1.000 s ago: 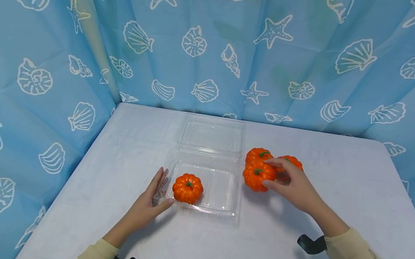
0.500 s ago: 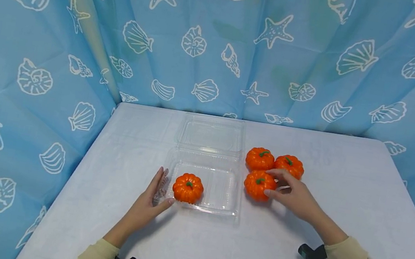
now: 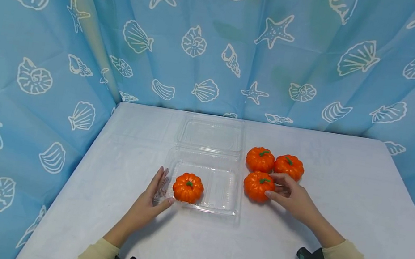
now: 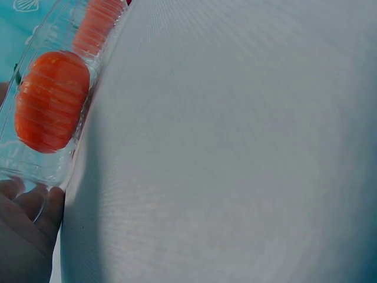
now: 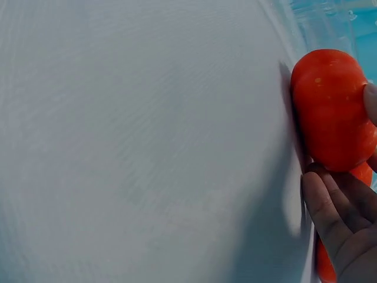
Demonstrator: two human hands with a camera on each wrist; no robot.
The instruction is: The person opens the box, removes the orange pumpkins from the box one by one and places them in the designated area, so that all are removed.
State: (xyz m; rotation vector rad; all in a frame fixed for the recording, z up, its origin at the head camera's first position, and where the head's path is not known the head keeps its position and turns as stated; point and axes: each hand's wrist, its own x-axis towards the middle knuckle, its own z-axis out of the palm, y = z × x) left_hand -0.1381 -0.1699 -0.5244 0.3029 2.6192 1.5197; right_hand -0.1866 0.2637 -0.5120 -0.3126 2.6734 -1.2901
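My left hand [image 3: 149, 202] rests at the near left corner of a clear plastic clamshell container [image 3: 219, 209]. Its fingers lie straight along the left wall, and the thumb reaches the front rim. Inside, at the near left, sits an orange toy pumpkin [image 3: 188, 188] with a green stem; through the clear wall the left wrist view shows this pumpkin [image 4: 53, 103] too. Just right of the container, my right hand [image 3: 294, 200] holds a second toy pumpkin [image 3: 257, 187] by its right side, thumb in front and fingers behind. The right wrist view shows the held pumpkin [image 5: 330, 112] close up.
Behind the held one, two more toy pumpkins [image 3: 259, 159] stand side by side. The container's lid [image 3: 212, 134] lies folded back toward the far edge of the white table [image 3: 130, 131]. A blue curtain [image 3: 221, 41] with shell prints hangs behind and at the sides.
My right hand has drawn the held pumpkin slightly toward me, away from the two behind it, and turned it so its stem points right. The left hand and container have stayed put.
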